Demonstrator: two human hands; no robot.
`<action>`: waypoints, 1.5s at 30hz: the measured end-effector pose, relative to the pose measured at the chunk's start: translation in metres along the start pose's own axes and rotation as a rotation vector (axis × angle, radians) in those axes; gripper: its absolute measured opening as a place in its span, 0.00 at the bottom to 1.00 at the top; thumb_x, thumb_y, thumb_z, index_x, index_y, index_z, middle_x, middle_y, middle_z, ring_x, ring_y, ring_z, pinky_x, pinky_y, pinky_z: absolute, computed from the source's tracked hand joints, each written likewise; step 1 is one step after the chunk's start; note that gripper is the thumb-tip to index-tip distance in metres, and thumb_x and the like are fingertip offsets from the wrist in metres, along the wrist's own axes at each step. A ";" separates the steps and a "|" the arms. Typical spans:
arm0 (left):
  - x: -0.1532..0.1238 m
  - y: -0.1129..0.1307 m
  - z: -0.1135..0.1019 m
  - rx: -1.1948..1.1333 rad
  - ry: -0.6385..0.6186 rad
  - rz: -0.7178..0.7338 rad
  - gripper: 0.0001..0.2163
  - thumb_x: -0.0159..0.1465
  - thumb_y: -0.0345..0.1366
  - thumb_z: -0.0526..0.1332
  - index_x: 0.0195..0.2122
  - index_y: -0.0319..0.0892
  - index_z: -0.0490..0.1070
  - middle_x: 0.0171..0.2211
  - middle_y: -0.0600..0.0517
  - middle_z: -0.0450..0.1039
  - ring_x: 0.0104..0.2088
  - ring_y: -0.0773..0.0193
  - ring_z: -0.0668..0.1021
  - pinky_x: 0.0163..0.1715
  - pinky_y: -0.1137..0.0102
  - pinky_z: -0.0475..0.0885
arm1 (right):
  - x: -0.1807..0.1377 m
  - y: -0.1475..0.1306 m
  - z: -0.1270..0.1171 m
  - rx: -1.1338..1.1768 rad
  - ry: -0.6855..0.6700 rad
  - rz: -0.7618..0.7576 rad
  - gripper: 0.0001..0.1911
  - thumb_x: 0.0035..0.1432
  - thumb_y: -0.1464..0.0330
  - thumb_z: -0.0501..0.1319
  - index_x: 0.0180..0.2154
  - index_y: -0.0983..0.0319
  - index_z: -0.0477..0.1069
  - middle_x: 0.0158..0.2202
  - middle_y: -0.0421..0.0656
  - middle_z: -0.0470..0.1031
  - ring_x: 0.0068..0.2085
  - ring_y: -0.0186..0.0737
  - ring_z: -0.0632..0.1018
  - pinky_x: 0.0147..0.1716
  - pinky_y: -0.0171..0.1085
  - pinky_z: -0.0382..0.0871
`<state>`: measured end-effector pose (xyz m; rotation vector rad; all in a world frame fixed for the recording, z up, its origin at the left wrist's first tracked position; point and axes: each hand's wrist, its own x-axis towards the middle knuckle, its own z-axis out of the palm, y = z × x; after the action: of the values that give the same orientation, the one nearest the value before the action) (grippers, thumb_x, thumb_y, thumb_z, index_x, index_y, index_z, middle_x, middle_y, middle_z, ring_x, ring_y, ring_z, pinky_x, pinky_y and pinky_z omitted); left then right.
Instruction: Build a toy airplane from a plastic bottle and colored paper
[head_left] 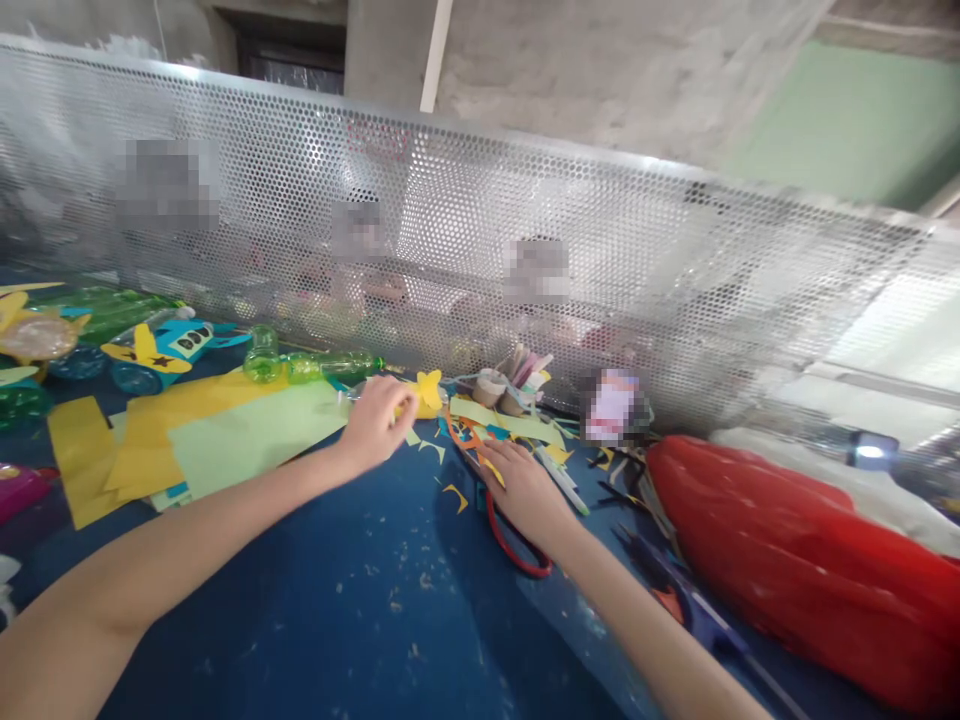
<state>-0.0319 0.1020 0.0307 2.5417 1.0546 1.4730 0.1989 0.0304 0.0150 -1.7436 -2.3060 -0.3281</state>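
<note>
My left hand point(379, 424) is at the middle of the blue table, its fingers loosely bent and nothing visible in them. Right beside it lies a plastic bottle with a yellow paper flower-like shape point(429, 390) on it; whether the hand touches it, I cannot tell. My right hand point(523, 492) lies palm down with fingers stretched over paper scraps and orange paper point(459, 432). Under and beside that hand is a red-handled pair of scissors point(517, 555), its blades partly covered. Small yellow offcuts point(454, 498) lie between both hands.
Yellow and light green paper sheets point(247, 440), green bottles point(330, 366) and a blue-and-yellow bottle plane point(169, 350) are on the left. A lit phone point(613, 406), small cups point(490, 386) and a red bag point(795, 560) stand right. People sit behind a perforated metal screen point(450, 220).
</note>
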 end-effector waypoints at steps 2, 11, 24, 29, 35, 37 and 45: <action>-0.018 0.024 0.009 -0.063 -0.165 0.139 0.09 0.65 0.35 0.48 0.29 0.41 0.64 0.26 0.53 0.67 0.29 0.65 0.69 0.32 0.70 0.63 | 0.014 0.012 0.005 -0.039 -0.028 0.057 0.19 0.62 0.70 0.48 0.51 0.63 0.68 0.54 0.47 0.70 0.55 0.46 0.67 0.54 0.46 0.59; -0.065 0.047 0.038 -0.008 -0.376 0.435 0.12 0.63 0.37 0.51 0.25 0.41 0.66 0.21 0.52 0.69 0.23 0.66 0.71 0.25 0.70 0.61 | 0.061 0.040 0.043 -0.073 -0.119 0.157 0.16 0.60 0.71 0.52 0.47 0.60 0.72 0.61 0.47 0.59 0.60 0.51 0.60 0.55 0.51 0.55; -0.066 0.043 0.043 -0.019 -0.415 0.470 0.14 0.64 0.37 0.51 0.22 0.41 0.65 0.19 0.52 0.69 0.22 0.66 0.72 0.23 0.70 0.60 | 0.082 0.102 0.037 0.106 0.193 0.219 0.14 0.61 0.66 0.56 0.48 0.62 0.66 0.50 0.47 0.68 0.46 0.42 0.73 0.45 0.47 0.68; -0.066 0.044 0.043 -0.008 -0.422 0.462 0.14 0.64 0.37 0.51 0.21 0.41 0.65 0.18 0.52 0.68 0.22 0.66 0.71 0.22 0.70 0.59 | 0.069 0.132 0.008 0.241 0.374 0.301 0.15 0.57 0.74 0.52 0.45 0.66 0.71 0.48 0.54 0.72 0.52 0.48 0.70 0.53 0.48 0.62; -0.065 0.044 0.043 0.008 -0.448 0.462 0.14 0.64 0.37 0.51 0.22 0.41 0.65 0.18 0.52 0.69 0.22 0.66 0.71 0.22 0.71 0.59 | 0.051 0.135 -0.016 0.444 0.585 0.422 0.21 0.55 0.68 0.50 0.48 0.67 0.68 0.44 0.54 0.74 0.39 0.46 0.78 0.41 0.49 0.71; -0.066 0.043 0.044 0.013 -0.450 0.464 0.14 0.64 0.37 0.51 0.22 0.41 0.65 0.18 0.52 0.68 0.22 0.66 0.71 0.22 0.71 0.59 | 0.049 0.127 -0.019 0.518 0.610 0.419 0.20 0.55 0.66 0.51 0.46 0.68 0.69 0.38 0.52 0.77 0.35 0.44 0.79 0.37 0.46 0.73; -0.066 0.043 0.045 -0.056 -0.442 0.406 0.13 0.63 0.36 0.51 0.23 0.41 0.68 0.19 0.52 0.69 0.22 0.66 0.72 0.24 0.72 0.62 | 0.046 0.082 -0.035 0.678 0.755 0.341 0.17 0.49 0.66 0.60 0.42 0.60 0.63 0.34 0.43 0.73 0.34 0.39 0.77 0.30 0.38 0.73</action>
<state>0.0048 0.0451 -0.0299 2.9560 0.4507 0.8877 0.2669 0.0834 0.0661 -1.3072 -1.3371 -0.0869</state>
